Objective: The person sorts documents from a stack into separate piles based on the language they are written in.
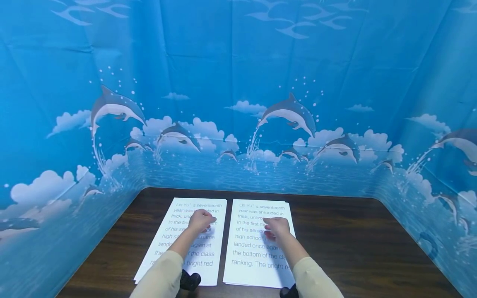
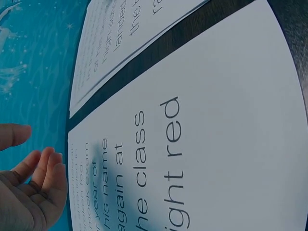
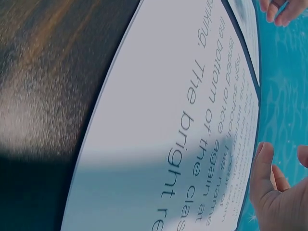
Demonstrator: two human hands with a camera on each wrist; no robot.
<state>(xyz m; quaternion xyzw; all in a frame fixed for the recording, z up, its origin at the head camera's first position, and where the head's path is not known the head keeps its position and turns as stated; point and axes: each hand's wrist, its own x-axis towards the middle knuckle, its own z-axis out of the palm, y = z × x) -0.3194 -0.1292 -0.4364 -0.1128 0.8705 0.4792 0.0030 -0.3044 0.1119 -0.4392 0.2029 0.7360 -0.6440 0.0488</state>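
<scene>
Left grip (image 1: 201, 220), right grip (image 1: 278, 227) above printed sheets (image 1: 250, 249).

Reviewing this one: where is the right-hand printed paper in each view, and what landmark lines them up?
Head: right-hand paper, lower center, partly hidden by the right hand.
Left wrist: right-hand paper, upper left of center, cut off by the top edge.
Right wrist: right-hand paper, large across the middle, cut off at top and bottom.
Shared landmark: the dark table strip between it and the left-hand paper.
</scene>
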